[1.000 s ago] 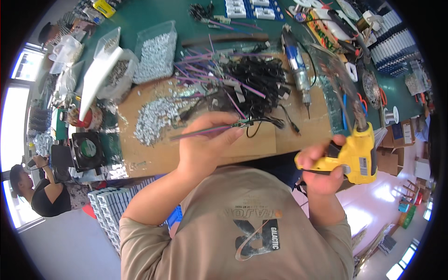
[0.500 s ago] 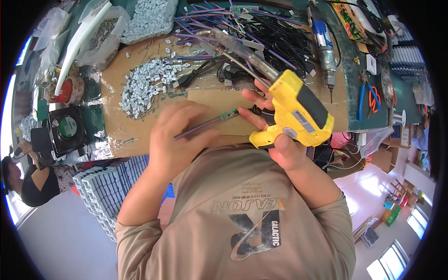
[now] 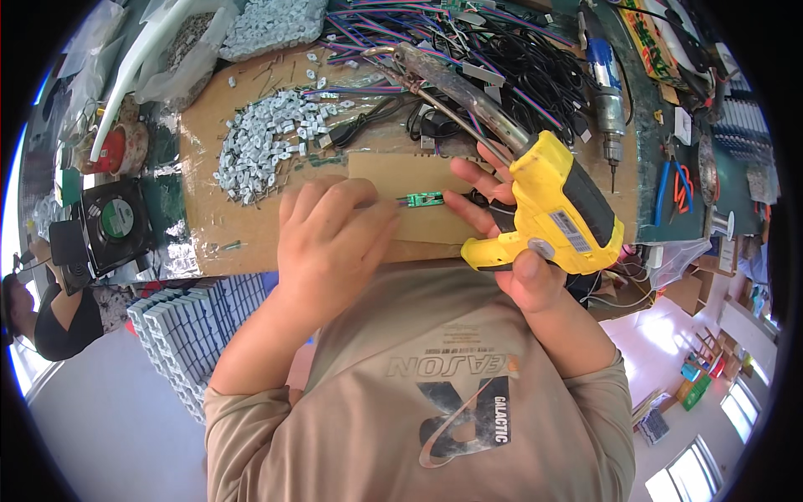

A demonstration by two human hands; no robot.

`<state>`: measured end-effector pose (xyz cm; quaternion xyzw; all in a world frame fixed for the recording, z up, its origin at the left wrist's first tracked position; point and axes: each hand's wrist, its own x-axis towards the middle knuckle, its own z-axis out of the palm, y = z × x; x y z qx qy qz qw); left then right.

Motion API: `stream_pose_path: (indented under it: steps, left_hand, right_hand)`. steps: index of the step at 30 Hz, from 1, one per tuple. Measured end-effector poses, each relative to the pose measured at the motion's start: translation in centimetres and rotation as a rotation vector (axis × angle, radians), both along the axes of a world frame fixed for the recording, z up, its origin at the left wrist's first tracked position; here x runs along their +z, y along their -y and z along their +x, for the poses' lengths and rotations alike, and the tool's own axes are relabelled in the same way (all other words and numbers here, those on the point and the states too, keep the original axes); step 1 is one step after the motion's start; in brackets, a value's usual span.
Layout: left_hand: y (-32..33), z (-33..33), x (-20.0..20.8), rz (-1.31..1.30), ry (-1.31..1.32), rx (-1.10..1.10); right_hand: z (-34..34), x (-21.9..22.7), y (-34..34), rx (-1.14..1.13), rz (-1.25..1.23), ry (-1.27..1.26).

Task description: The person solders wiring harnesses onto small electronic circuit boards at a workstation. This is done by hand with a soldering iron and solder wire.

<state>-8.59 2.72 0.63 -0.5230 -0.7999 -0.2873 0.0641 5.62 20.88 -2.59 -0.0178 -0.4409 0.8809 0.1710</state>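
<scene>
My left hand is closed, back up, over the thin coloured wires of a small green circuit board; its fingers hide most of the wires. The board pokes out to the right of these fingers, and a fingertip of my other hand is close to its far end. In my right hand is a yellow and black soldering gun, its grip between thumb and palm with several fingers stretched out. The gun's long metal barrel slants up and left over a heap of black cables.
On the brown board lie a pile of small pale parts and a brown sheet. A powered screwdriver, blue pliers and orange-handled cutters are at right. Left stands a black fan; beyond it is another person.
My left hand's fingers have closed over the wires, which showed between them before. The circuit board now lies more level. The soldering gun sits slightly further right in the picture.
</scene>
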Motion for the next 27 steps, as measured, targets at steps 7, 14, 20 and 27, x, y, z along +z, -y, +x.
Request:
stream_pose_path:
  steps: [7,14,20,27]
  left_hand:
    - [-0.1,-0.4,-0.9,0.007,-0.06,-0.085]
    - [0.1,-1.1,-0.8,-0.034,-0.15,-0.241]
    - [0.3,-1.5,-1.0,-0.005,-0.149,-0.299]
    - [0.6,-2.1,-1.8,0.04,-0.155,-0.332]
  right_hand:
    - [0.1,0.6,0.1,-0.02,0.061,0.031]
    - [2.0,1.3,-0.3,0.052,0.187,0.228]
    - [8.7,2.2,-1.2,0.15,0.189,0.432]
    - [14.1,-1.2,-0.7,0.02,0.322,0.473]
